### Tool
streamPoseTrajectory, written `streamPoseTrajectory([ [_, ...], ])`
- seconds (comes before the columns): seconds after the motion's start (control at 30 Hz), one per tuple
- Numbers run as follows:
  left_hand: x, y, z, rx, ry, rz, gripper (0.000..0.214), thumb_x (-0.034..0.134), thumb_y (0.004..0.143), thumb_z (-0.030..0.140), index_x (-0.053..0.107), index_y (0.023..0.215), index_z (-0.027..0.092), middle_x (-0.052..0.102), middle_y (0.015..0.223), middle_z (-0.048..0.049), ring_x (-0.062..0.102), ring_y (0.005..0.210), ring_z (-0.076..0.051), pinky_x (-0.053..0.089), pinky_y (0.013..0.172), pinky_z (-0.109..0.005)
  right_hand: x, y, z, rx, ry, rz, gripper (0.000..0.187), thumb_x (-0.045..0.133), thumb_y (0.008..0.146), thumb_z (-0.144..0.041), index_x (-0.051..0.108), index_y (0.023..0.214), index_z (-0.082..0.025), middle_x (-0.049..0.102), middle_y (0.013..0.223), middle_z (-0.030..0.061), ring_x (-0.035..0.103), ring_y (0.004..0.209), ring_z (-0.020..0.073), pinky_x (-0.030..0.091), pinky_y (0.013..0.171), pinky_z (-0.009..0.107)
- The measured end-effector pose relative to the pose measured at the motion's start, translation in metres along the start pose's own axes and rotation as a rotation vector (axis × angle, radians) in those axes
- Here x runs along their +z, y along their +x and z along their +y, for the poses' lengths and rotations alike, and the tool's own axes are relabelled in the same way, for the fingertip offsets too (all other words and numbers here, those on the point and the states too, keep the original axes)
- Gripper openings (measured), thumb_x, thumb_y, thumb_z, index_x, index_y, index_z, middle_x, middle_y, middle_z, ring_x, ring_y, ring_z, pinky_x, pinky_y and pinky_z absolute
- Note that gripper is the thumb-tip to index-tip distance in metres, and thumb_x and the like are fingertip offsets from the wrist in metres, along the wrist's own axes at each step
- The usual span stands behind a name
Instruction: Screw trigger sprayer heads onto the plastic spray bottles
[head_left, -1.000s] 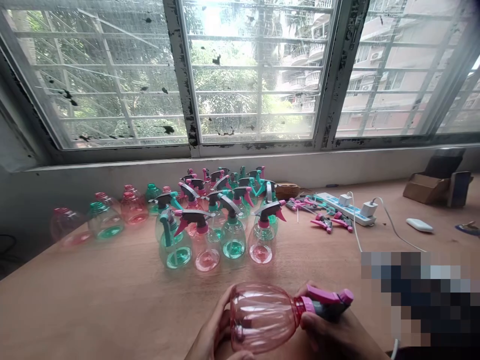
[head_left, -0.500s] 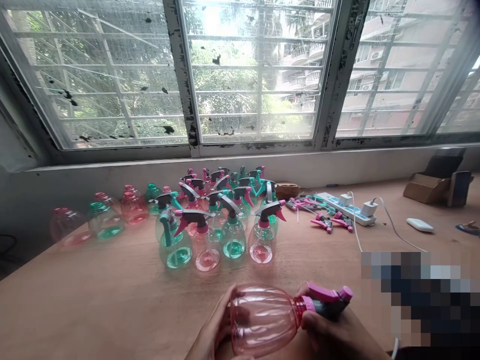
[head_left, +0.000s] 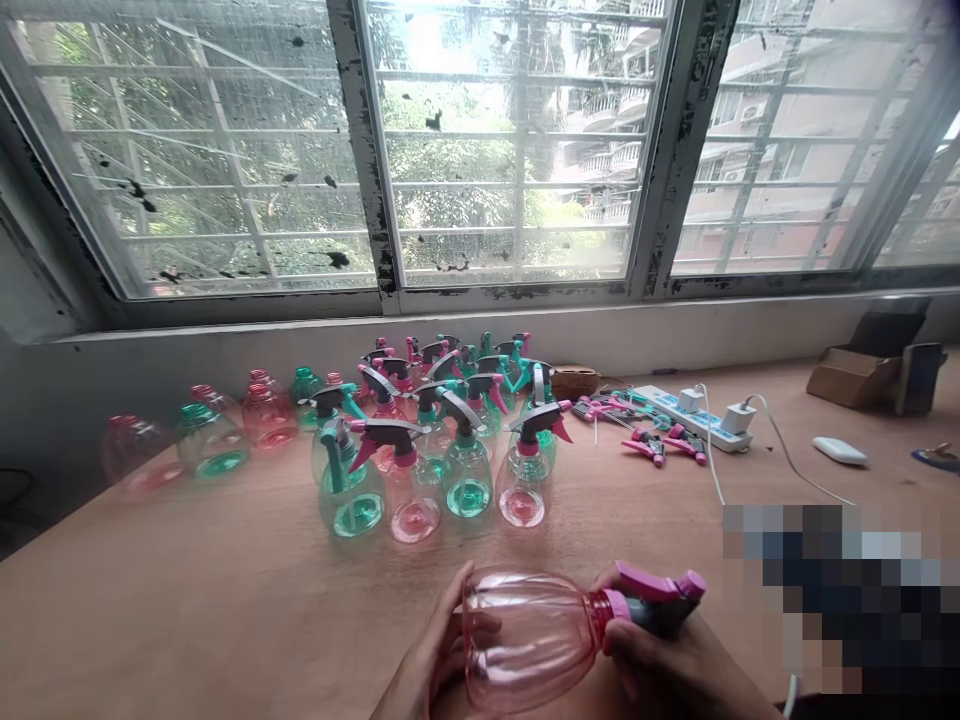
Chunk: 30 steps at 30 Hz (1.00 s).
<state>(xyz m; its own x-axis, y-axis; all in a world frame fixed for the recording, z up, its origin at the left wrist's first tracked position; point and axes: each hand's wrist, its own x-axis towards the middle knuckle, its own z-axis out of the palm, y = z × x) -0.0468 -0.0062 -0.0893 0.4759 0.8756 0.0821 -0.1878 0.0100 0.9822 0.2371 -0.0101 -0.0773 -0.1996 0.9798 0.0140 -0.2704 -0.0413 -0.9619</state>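
A clear pink spray bottle (head_left: 529, 635) lies sideways in the air between my hands, its base to the left. My left hand (head_left: 442, 650) wraps around the base end, some fingers showing through the plastic. At the neck, my right hand (head_left: 660, 650) grips the pink collar of the trigger sprayer (head_left: 660, 600), which sits on the bottle's mouth. The sprayer's nozzle points right, with its pink trigger on top. Whether the collar is screwed fully tight, I cannot tell.
Several pink and green bottles with sprayers (head_left: 469, 480) stand grouped ahead. Open-necked bottles (head_left: 214, 445) stand at the left. Loose sprayer heads (head_left: 645, 445) lie near a power strip (head_left: 697, 415) with cables. A white case (head_left: 840, 450) and a cardboard box (head_left: 855, 372) are at the right.
The bottle's body has turned slightly, and the fingers of my left hand have shifted around its base. My right hand stays at the collar.
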Motion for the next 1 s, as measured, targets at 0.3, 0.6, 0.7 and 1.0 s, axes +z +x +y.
streamPoseTrajectory([
  [0.3,-0.0002,-0.0014,0.0016,0.009,-0.004,-0.032,0.108,0.082,0.079,0.057,0.018,0.163,0.037,0.033,0.165,-0.0083,0.056,0.131,-0.035,0.044,0.114,-0.044,-0.0004,0.0002,-0.0014,-0.013,-0.063,-0.009,0.043,0.082,0.078,-0.057,0.063,0.085,-0.019,0.06,0.055,-0.0039,0.047,0.047,0.0111,0.033,0.048,0.024],
  [0.6,-0.0026,0.0043,-0.0047,0.022,0.08,0.001,0.115,0.087,0.076,0.051,0.014,0.164,0.038,0.033,0.165,-0.0105,0.056,0.132,-0.036,0.047,0.112,-0.044,0.002,-0.0008,-0.0044,0.011,-0.053,0.027,0.046,0.083,0.076,-0.059,0.07,0.088,-0.017,0.058,0.053,-0.0028,0.046,0.051,0.0126,0.032,0.051,0.027],
  [0.7,-0.0033,0.0034,-0.0058,0.016,0.063,-0.015,0.114,0.084,0.077,0.057,0.013,0.164,0.038,0.033,0.165,-0.01,0.061,0.124,-0.034,0.051,0.106,-0.042,0.0013,-0.001,-0.0023,0.009,-0.047,0.049,0.047,0.084,0.074,-0.059,0.069,0.087,-0.016,0.059,0.054,-0.0026,0.047,0.051,0.0124,0.031,0.051,0.027],
  [1.0,-0.0022,0.0013,-0.0029,-0.024,0.032,0.023,0.109,0.087,0.073,0.055,0.026,0.161,0.036,0.042,0.157,-0.011,0.052,0.134,-0.038,0.045,0.113,-0.046,0.0034,0.0001,-0.0033,0.015,-0.008,0.025,0.046,0.084,0.074,-0.059,0.066,0.082,-0.017,0.058,0.056,-0.0033,0.047,0.048,0.0113,0.029,0.048,0.025],
])
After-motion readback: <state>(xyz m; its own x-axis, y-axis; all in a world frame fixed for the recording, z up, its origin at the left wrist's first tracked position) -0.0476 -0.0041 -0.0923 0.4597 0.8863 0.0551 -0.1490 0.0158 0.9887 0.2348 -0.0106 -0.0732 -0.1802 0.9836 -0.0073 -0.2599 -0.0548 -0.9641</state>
